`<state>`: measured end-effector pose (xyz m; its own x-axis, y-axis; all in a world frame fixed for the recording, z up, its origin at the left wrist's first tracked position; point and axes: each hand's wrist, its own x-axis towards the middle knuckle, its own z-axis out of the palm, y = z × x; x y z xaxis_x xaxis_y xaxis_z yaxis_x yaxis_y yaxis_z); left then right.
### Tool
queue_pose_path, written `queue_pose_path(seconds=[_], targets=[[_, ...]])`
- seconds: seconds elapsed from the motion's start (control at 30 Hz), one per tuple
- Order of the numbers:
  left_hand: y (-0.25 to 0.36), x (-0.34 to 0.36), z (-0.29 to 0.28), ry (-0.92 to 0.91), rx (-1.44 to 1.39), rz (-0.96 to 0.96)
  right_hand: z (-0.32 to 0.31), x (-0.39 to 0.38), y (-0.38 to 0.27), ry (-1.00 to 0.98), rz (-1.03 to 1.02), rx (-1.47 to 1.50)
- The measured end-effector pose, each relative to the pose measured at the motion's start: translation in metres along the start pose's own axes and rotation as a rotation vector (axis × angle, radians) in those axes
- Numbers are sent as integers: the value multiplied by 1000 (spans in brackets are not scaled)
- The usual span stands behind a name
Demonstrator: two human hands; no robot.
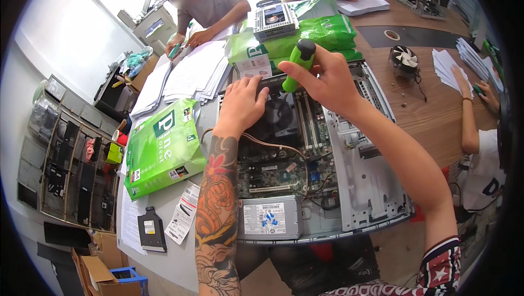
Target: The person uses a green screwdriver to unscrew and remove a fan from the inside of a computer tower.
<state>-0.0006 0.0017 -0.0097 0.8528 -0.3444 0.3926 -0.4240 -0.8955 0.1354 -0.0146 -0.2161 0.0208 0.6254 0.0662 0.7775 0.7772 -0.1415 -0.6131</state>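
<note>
My right hand (322, 78) is wrapped round a green-and-black screwdriver (296, 64), held upright with its shaft pointing down at the black cooler fan (277, 118) inside an open computer case (363, 198). My left hand (242, 102) lies at the case's upper left corner, left of the fan, fingers extended and slightly bent, with nothing visible in them. The green motherboard (273, 171) with cables shows below the fan, and a silver power supply (268, 217) fills the near left of the case.
Green paper packs (322, 34) with a metal drive cage (273, 20) lie beyond the case, another pack (158, 148) left of it. Paper stacks (191, 72), a black drive (152, 229), a loose fan (404, 58) surround it. Co-workers (207, 1) (475, 148) handle papers; others stand at the back.
</note>
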Motion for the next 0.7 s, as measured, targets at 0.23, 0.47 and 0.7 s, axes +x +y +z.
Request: queue_pose_path(seconds=[0.23,0.47,0.7], targets=[[3,1,0,-20,6,-3,-2,1,-1,-3,-12,-4],[5,1,-3,-33,10,-28,0,-2,3,-65,25,-6],[1,2,-2,-62,32,-35,3,-4,-2,-93,-35,12]])
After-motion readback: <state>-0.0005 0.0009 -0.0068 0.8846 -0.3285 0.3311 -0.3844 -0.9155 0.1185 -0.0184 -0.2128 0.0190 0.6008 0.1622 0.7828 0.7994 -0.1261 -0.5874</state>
